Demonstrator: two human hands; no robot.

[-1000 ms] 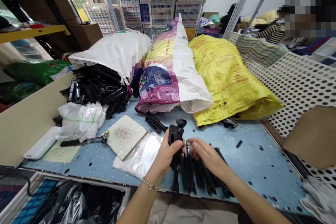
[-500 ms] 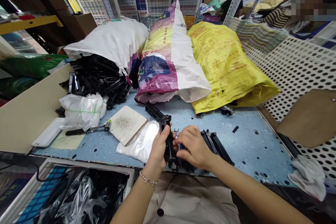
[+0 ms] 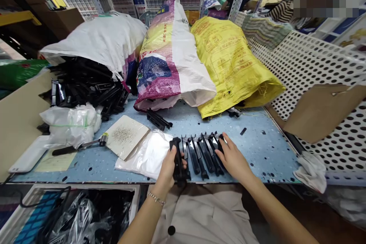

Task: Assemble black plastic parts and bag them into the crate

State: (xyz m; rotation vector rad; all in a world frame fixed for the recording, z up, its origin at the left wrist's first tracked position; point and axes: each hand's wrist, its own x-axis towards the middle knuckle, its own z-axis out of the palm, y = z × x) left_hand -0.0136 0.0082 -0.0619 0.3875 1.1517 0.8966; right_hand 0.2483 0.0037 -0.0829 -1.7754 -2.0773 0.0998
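- The left hand [image 3: 168, 167] is closed around a black part [image 3: 177, 160] at the near edge of the blue table [image 3: 257, 152]; its fingers cover the part's middle.
- The right hand [image 3: 233, 159] lies on the right end of the row of black parts [image 3: 200, 154] just beside it. Its fingers are stretched out, and their tips hide any grip.
- The far heap of black pieces [image 3: 85, 87] is half hidden under a white sack [image 3: 97, 42].

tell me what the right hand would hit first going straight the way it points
The row of black pieces: the right hand has its fingers resting on the row's right end. Past that, probably the purple-and-white sack, though depth is unclear.
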